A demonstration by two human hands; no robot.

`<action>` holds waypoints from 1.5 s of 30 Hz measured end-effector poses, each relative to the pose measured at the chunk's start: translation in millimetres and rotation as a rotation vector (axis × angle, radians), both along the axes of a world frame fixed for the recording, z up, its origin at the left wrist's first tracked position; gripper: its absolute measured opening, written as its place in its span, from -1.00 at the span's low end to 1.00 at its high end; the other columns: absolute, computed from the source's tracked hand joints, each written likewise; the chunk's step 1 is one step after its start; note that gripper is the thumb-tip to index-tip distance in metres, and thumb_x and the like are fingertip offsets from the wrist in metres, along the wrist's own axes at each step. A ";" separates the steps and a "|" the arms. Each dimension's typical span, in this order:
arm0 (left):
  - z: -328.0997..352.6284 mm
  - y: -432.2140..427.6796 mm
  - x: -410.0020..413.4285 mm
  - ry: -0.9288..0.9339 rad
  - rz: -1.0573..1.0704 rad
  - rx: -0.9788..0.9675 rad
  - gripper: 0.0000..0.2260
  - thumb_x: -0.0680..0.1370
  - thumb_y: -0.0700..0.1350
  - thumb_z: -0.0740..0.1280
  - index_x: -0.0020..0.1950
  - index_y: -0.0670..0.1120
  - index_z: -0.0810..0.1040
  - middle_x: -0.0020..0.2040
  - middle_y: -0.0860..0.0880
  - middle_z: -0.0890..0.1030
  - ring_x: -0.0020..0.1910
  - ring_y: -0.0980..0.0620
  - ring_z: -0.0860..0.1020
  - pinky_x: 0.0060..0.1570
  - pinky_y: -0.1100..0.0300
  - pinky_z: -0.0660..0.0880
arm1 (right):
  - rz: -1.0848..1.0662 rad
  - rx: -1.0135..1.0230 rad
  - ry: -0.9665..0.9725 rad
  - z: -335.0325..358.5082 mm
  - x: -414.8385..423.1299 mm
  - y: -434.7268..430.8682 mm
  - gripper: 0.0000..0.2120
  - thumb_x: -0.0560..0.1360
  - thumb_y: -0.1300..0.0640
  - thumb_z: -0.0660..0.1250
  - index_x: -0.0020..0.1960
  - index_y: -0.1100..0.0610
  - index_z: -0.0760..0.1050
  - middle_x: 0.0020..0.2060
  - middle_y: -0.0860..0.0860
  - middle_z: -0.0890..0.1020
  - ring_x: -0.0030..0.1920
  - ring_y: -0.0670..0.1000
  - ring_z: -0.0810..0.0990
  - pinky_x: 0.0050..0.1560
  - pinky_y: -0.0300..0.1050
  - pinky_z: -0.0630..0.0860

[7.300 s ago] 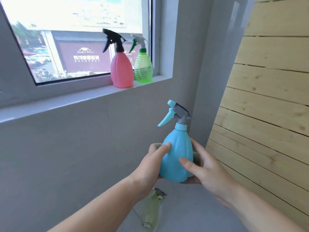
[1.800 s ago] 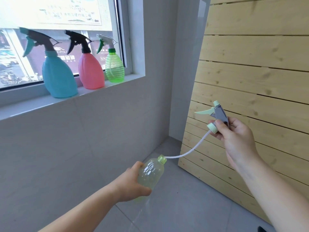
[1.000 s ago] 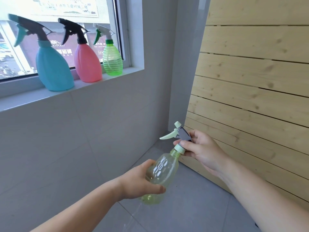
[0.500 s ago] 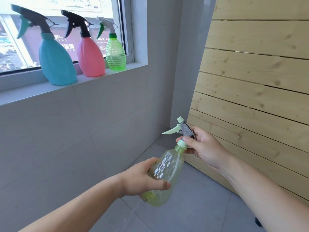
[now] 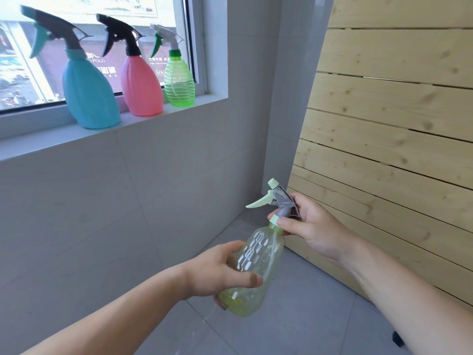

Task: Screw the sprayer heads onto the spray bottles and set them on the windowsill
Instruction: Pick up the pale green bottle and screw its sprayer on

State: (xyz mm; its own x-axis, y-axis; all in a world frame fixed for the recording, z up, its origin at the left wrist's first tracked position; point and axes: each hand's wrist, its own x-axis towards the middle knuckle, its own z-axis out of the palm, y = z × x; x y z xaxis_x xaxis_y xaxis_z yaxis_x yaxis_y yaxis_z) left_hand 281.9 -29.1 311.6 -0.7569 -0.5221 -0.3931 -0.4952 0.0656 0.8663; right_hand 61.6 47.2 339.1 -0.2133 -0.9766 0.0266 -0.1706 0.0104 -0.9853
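While the left hand (image 5: 217, 271) wraps closed around the pale green bottle (image 5: 252, 272), held tilted with its neck pointing up and right, the right hand (image 5: 311, 226) pinches the collar of the sprayer head (image 5: 277, 201) seated on that neck, below the windowsill (image 5: 64, 135).

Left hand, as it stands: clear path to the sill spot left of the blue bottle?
Probably yes. The left hand is busy gripping the yellow-green bottle, but nothing blocks the way to the windowsill beside the blue bottle.
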 end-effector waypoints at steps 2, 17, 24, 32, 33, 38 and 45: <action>-0.1 1.4 -1.3 -0.004 -0.013 -0.005 -0.58 0.35 0.08 0.57 0.17 0.11 0.60 0.14 -0.22 0.68 0.02 -0.18 0.72 0.13 -0.34 0.62 | -0.006 0.010 0.036 -1.4 -1.7 -0.5 -0.78 0.53 0.28 0.37 0.15 0.25 0.47 -0.11 0.10 0.59 -0.05 0.01 0.60 -0.02 -0.09 0.60; 3.1 0.2 -0.7 -0.049 -0.033 -0.073 -0.63 0.39 0.09 0.55 0.15 0.13 0.58 0.12 -0.18 0.70 0.06 -0.19 0.71 0.07 -0.28 0.66 | -0.082 -0.004 0.056 -11.1 2.0 -7.1 -0.86 0.50 0.16 0.44 0.02 0.12 0.53 -0.19 0.05 0.47 -0.17 -0.05 0.49 0.00 -0.14 0.49; 1.5 -2.8 2.8 -0.028 -0.019 -0.077 -0.61 0.37 0.10 0.56 0.15 0.11 0.58 0.12 -0.17 0.70 -0.05 -0.09 0.72 0.08 -0.29 0.65 | 0.052 -0.007 -0.168 -12.8 -1.0 -6.0 -0.74 0.42 0.15 0.44 0.09 0.17 0.55 -0.09 0.06 0.65 -0.09 -0.04 0.62 -0.07 -0.17 0.57; -2.5 -2.2 -1.0 -0.014 -0.034 -0.066 -0.58 0.32 0.16 0.55 0.12 0.12 0.58 -0.01 -0.11 0.69 -0.12 0.01 0.68 0.03 -0.29 0.66 | -0.093 0.029 0.025 -17.5 3.5 -9.8 -0.74 0.47 0.05 0.45 0.09 0.11 0.51 -0.14 -0.04 0.56 -0.12 -0.07 0.57 -0.12 -0.12 0.62; -2.4 -3.0 -1.2 -0.009 -0.033 -0.065 -0.56 0.31 0.16 0.55 0.13 0.11 0.58 -0.02 -0.11 0.69 -0.12 0.01 0.67 0.04 -0.29 0.66 | -0.048 0.039 -0.038 -16.0 1.7 -8.7 -0.70 0.45 0.08 0.45 0.15 0.11 0.51 -0.04 0.00 0.61 -0.05 -0.05 0.60 -0.03 -0.04 0.63; -3.7 -3.4 -1.9 -0.005 -0.045 -0.062 -0.58 0.31 0.16 0.55 0.11 0.12 0.58 -0.08 0.03 0.66 -0.14 0.03 0.67 0.03 -0.28 0.66 | -0.026 0.009 -0.148 -12.0 -0.1 -6.0 -0.76 0.47 0.25 0.46 0.11 0.18 0.52 -0.03 0.12 0.61 -0.08 -0.02 0.62 -0.12 -0.16 0.61; -5.8 -5.5 -2.0 0.015 -0.041 -0.039 -0.56 0.32 0.16 0.55 0.15 0.11 0.58 -0.09 0.05 0.65 -0.14 0.04 0.67 -0.07 -0.17 0.67 | 0.007 0.038 -0.188 -9.3 -0.2 -5.8 -0.70 0.41 0.17 0.45 0.12 0.18 0.53 -0.08 0.08 0.60 -0.10 -0.03 0.59 -0.06 -0.04 0.60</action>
State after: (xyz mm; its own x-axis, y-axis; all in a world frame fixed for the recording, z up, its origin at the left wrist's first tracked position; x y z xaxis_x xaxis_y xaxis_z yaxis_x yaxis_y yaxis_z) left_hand 279.8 -34.6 305.9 -0.7833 -0.5056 -0.3617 -0.4787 0.1194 0.8698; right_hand 61.3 41.5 329.8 -0.2047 -0.9775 -0.0500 0.0166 0.0476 -0.9987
